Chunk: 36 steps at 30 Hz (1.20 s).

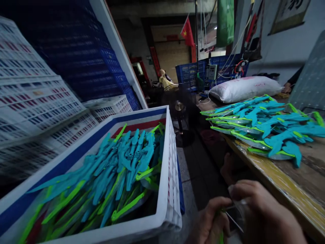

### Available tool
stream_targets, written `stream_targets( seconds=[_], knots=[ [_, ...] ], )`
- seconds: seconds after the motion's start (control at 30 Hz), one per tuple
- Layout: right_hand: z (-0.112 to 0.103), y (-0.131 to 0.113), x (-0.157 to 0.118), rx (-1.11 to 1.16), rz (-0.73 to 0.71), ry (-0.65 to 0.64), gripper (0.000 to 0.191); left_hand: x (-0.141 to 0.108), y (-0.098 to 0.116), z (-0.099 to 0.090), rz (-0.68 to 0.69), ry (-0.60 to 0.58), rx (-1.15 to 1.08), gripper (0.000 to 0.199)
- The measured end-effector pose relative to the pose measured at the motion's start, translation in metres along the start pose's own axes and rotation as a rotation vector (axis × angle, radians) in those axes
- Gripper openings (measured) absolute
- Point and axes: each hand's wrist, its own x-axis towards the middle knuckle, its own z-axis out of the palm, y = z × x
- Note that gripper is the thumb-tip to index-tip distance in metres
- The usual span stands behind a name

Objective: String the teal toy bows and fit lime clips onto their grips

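Note:
My left hand point(212, 218) is closed around a lime-green plastic piece point(221, 238), mostly hidden by the fingers at the bottom of the view. Close beside it, my right hand point(264, 211) is curled with thumb and finger pinched at a thin white string point(235, 222); its exact hold is blurred. To the left, a white crate point(166, 189) holds a heap of turquoise and lime-green toy bows point(137, 152). On the table at the right lie more toy bows point(274, 125), with strings stretched across their green limbs.
Stacked white crates point(40, 98) and blue crates point(111, 64) rise at the left. A standing fan point(179, 106) is ahead in the aisle. The wooden table point(274, 176) has a taped yellow edge; a stuffed white sack point(246, 88) lies at its far end.

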Motion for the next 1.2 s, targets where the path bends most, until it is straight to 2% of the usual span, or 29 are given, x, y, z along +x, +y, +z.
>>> stream_targets(
  seconds=[0.1,0.2,0.27,0.33,0.43,0.5,0.7,0.87,0.97,1.13,1.2],
  knots=[
    [-0.002,0.002,0.005,0.011,0.193,0.074,0.019,0.004,0.002,-0.001,0.013,0.064,0.039,0.032],
    [0.013,0.006,-0.012,0.157,0.33,0.02,0.012,0.013,0.002,-0.004,0.095,0.167,0.083,0.028],
    [0.021,0.008,-0.027,0.277,0.389,-0.04,0.012,0.019,0.001,-0.006,0.137,0.19,0.066,0.027],
    [0.023,0.01,-0.038,0.355,0.407,-0.074,0.013,0.023,-0.002,-0.006,0.119,0.187,0.021,0.023],
    [0.021,0.009,-0.043,0.473,0.42,-0.11,0.018,0.024,-0.008,-0.007,0.075,0.227,0.011,0.022],
    [0.021,0.008,-0.042,0.524,0.481,-0.108,0.021,0.024,-0.011,-0.008,0.073,0.254,0.053,0.022],
    [0.029,0.002,-0.042,0.668,0.673,-0.035,0.023,0.019,-0.014,-0.008,0.1,0.231,0.076,0.017],
    [0.04,-0.003,-0.047,0.732,0.705,0.011,0.031,0.016,-0.013,-0.009,0.1,0.267,0.045,0.02],
    [0.045,-0.006,-0.05,0.785,0.733,0.004,0.032,0.015,-0.011,-0.01,0.096,0.277,0.028,0.022],
    [0.049,-0.01,-0.052,1.021,0.961,-0.059,0.042,0.013,-0.008,-0.007,0.103,0.232,-0.045,0.025],
    [0.049,-0.011,-0.053,1.043,0.995,-0.063,0.044,0.012,-0.008,-0.005,0.1,0.214,-0.079,0.024]
  ],
)
